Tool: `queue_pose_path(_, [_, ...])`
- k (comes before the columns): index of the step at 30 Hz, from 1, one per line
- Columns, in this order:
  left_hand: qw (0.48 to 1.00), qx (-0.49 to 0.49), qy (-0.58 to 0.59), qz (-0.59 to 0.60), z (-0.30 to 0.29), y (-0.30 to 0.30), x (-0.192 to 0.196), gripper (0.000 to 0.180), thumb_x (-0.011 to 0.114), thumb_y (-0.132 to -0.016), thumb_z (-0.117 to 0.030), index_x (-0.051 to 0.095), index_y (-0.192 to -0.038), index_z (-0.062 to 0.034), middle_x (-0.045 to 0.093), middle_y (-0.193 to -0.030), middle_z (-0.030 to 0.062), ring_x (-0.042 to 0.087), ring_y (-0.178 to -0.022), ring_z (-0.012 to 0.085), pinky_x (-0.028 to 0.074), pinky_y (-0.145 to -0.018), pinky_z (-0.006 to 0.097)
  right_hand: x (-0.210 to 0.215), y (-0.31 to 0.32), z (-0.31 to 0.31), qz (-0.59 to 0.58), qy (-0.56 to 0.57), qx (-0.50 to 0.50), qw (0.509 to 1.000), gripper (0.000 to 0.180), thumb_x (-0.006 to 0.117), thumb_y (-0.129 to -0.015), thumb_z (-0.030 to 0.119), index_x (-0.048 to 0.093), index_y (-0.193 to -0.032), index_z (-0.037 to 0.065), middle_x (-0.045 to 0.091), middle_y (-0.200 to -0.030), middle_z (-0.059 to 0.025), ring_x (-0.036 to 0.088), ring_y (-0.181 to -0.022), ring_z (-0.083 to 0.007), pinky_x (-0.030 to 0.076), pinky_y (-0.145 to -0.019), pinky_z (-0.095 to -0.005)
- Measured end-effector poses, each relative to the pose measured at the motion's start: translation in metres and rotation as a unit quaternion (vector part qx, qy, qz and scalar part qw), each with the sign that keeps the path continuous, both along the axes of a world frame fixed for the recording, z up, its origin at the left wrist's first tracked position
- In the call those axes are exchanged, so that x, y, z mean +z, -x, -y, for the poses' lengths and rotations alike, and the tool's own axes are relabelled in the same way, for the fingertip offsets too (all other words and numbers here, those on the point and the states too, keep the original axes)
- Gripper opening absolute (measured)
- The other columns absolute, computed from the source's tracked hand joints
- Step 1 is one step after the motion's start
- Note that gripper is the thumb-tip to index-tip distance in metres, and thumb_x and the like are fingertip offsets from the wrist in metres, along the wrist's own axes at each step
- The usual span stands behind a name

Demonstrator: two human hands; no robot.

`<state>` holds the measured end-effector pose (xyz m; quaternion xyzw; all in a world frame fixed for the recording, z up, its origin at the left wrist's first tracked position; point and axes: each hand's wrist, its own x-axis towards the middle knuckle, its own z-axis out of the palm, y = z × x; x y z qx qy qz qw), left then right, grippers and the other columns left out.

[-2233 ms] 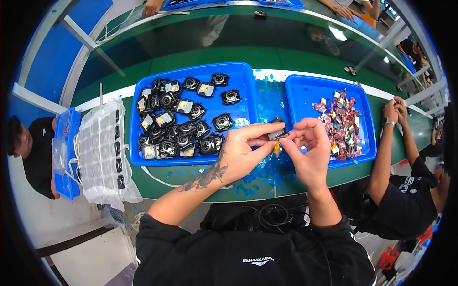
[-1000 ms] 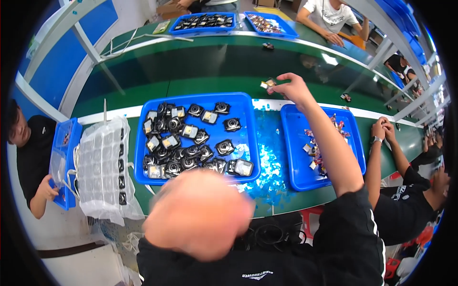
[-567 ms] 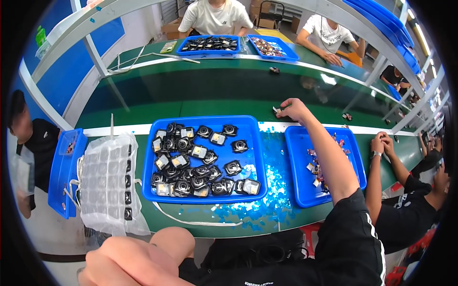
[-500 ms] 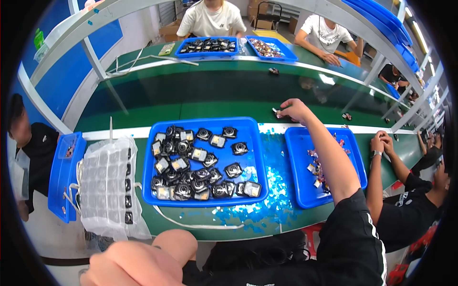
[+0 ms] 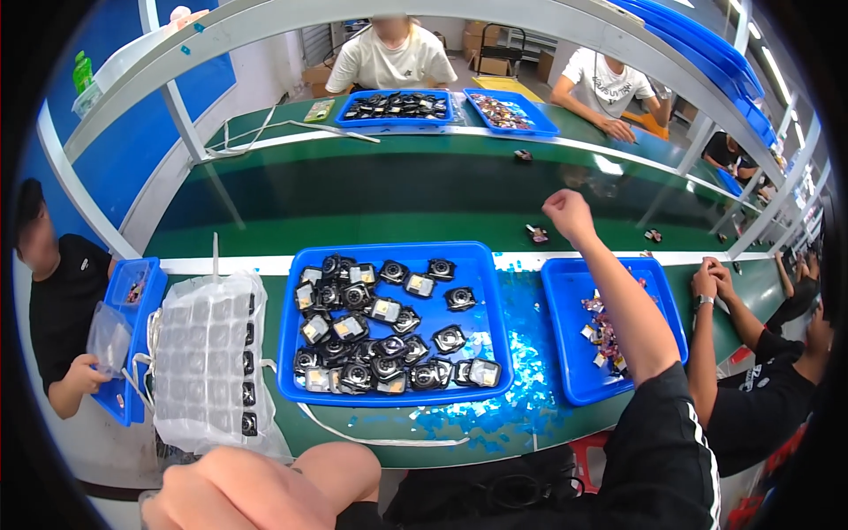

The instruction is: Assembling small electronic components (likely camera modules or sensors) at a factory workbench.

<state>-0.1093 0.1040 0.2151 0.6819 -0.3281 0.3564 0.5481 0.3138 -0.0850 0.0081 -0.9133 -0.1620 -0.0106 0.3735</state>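
A factory assembly line: a green conveyor belt (image 5: 424,199), blue parts trays (image 5: 495,309) and seated workers (image 5: 393,57).

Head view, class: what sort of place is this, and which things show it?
Probably a factory assembly line: a long green conveyor belt, blue trays of small black components, and seated workers along both sides.

green workbench (image 5: 371,199), blue wall (image 5: 115,106), white frame (image 5: 177,124)
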Motion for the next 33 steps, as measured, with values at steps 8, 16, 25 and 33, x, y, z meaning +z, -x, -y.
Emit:
queue_pose_path(8, [0.997,-0.019,-0.058,-0.039,-0.001,-0.004,0.003,0.019,0.046,-0.099,-0.022,0.057,-0.089,-0.0097,0.059,-0.092,0.0112,0.055,-0.075,0.0253,0.047,-0.062,0.032,0.021,0.154,-0.048,0.148,0.172,0.388,0.894,0.039,0.074,-0.079,0.024,0.065,-0.112,0.005,0.062,-0.106,-0.0149,0.060,-0.101,-0.0339,0.051,-0.087,-0.0423])
queue_pose_path(16, [0.973,-0.127,0.083,0.173,-0.004,-0.020,-0.029,0.022,0.054,-0.090,-0.010,0.048,-0.109,0.0013,0.057,-0.084,0.0073,0.053,-0.055,0.0179,0.038,-0.048,0.031,0.009,0.171,-0.050,0.106,0.217,0.344,0.908,0.038,0.078,-0.074,0.017,0.063,-0.104,0.000,0.056,-0.109,-0.0195,0.059,-0.105,-0.0349,0.053,-0.086,-0.0440])
queue_pose_path(25, [0.960,0.267,0.003,-0.079,-0.039,-0.083,-0.050,0.024,0.052,-0.095,-0.005,0.065,-0.113,0.0053,0.068,-0.090,0.0126,0.063,-0.073,0.0112,0.051,-0.062,0.023,0.009,0.192,-0.037,0.123,0.165,0.325,0.923,0.038,0.072,-0.081,0.030,0.061,-0.100,-0.001,0.059,-0.102,-0.0230,0.060,-0.098,-0.0387,0.052,-0.083,-0.0465])
queue_pose_path(33, [0.934,0.185,-0.088,-0.292,0.014,-0.117,-0.161,0.029,0.063,-0.091,-0.010,0.064,-0.118,-0.0006,0.065,-0.108,0.0089,0.063,-0.097,0.0179,0.053,-0.075,0.030,0.032,0.214,0.022,-0.551,-0.401,0.284,0.675,0.033,0.052,-0.100,0.038,0.063,-0.114,0.010,0.060,-0.094,0.0028,0.054,-0.082,-0.0085,0.046,-0.074,-0.0272])
